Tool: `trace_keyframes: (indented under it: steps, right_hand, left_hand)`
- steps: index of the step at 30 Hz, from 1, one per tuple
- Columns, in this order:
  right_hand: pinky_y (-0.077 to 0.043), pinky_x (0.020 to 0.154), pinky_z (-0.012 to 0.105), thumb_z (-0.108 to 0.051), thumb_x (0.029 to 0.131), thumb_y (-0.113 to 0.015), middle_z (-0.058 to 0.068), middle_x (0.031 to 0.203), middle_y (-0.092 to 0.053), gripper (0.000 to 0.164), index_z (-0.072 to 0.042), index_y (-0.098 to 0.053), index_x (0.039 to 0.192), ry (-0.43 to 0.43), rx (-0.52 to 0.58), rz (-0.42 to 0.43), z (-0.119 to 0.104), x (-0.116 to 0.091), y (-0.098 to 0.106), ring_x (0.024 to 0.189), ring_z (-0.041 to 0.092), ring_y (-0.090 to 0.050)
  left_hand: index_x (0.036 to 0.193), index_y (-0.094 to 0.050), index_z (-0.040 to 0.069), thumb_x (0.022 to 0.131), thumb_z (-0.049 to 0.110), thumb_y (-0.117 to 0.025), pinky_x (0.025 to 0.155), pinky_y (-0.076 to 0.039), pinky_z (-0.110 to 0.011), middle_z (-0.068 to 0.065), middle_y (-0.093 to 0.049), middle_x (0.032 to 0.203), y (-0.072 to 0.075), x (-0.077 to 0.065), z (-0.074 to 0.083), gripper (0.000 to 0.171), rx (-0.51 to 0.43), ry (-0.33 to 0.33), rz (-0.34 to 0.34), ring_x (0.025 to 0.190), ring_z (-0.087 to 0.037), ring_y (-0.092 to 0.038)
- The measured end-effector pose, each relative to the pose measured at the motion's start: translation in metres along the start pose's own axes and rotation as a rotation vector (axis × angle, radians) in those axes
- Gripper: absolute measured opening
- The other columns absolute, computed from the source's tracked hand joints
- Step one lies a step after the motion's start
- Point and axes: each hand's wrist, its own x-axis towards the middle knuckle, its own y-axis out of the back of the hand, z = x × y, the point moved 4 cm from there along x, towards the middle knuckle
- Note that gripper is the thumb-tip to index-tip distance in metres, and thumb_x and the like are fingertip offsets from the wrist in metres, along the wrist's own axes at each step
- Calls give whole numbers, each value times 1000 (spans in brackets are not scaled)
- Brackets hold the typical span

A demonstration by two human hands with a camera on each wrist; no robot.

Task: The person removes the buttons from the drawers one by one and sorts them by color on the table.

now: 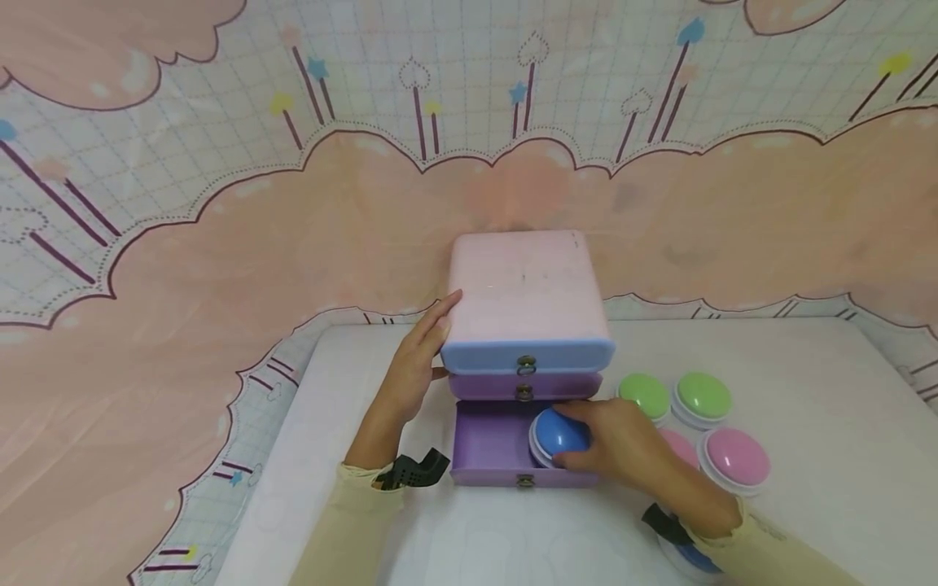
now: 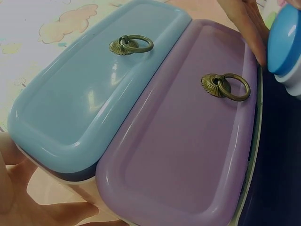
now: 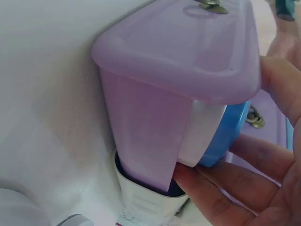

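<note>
A small drawer chest (image 1: 522, 285) has a pink top, a blue upper drawer and a purple middle drawer, both closed. Its lowest purple drawer (image 1: 487, 435) is pulled out. Inside that drawer, at the right side, my right hand (image 1: 623, 443) grips a round button-like piece with a blue domed top (image 1: 563, 433) and white base. The right wrist view shows the fingers around the blue piece (image 3: 225, 134), behind the drawer front (image 3: 183, 52). My left hand (image 1: 414, 362) rests against the chest's left side, fingers extended.
Right of the chest stand two green-topped pieces (image 1: 703, 395) and two pink-topped ones (image 1: 738, 456), one partly behind my right hand. Another blue-topped piece (image 1: 696, 557) is mostly hidden beneath my right forearm. A patterned cloth (image 1: 366, 220) hangs behind the white table (image 1: 821, 382).
</note>
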Motion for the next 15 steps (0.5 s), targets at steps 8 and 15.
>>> trace_keyframes:
  steps: [8,15]
  right_hand:
    - [-53,65,27,-46,69,-92,5,93,-79,61,-14,-77,119,-44,18,61,-1,-6,10,72,9,-62]
    - [-53,70,34,-47,68,-92,2,88,-79,59,-16,-78,117,-72,4,128,-2,-13,18,71,10,-55]
  left_hand:
    - [155,-42,39,109,44,-39,99,-48,-69,5,-23,168,1,1,1,46,16,-6,9,136,-38,-48]
    - [155,-42,37,109,43,-39,100,-47,-69,5,-24,168,0,0,0,46,6,4,6,135,-37,-49]
